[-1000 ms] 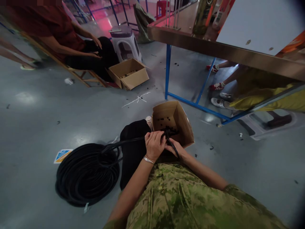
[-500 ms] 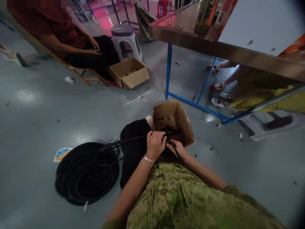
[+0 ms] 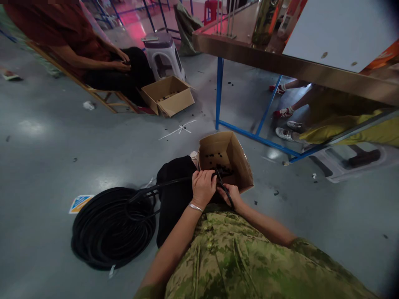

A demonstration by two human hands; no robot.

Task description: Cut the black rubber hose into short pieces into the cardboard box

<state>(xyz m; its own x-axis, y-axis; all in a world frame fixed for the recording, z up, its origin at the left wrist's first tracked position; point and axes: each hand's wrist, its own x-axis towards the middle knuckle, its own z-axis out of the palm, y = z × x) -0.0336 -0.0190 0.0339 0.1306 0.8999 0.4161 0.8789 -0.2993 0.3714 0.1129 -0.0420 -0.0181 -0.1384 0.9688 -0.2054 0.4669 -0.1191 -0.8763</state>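
My left hand (image 3: pixel 203 187), with a silver bracelet at the wrist, is closed round a length of black tubing (image 3: pixel 174 181). The tubing runs back over my dark trouser leg to a large black coil (image 3: pixel 114 228) on the floor. My right hand (image 3: pixel 232 197) grips black-handled scissors (image 3: pixel 230 197), whose blades reach up to the tubing's end beside my left fingers. Both hands are over the near edge of an open cardboard box (image 3: pixel 241 160). Small black pieces (image 3: pixel 220 155) lie inside it. Where the blades meet the tubing is partly hidden by my fingers.
A table (image 3: pixel 280 62) on blue legs (image 3: pixel 219 93) stands ahead to the right, with people's feet beneath. A seated person (image 3: pixel 102 62) is at the upper left, beside another cardboard box (image 3: pixel 170 101) and a plastic stool (image 3: pixel 163 54). Black scraps dot the floor.
The scissors have shifted slightly in my right hand, and their blades look further apart. My left hand stays on the tubing. The view has moved a little.
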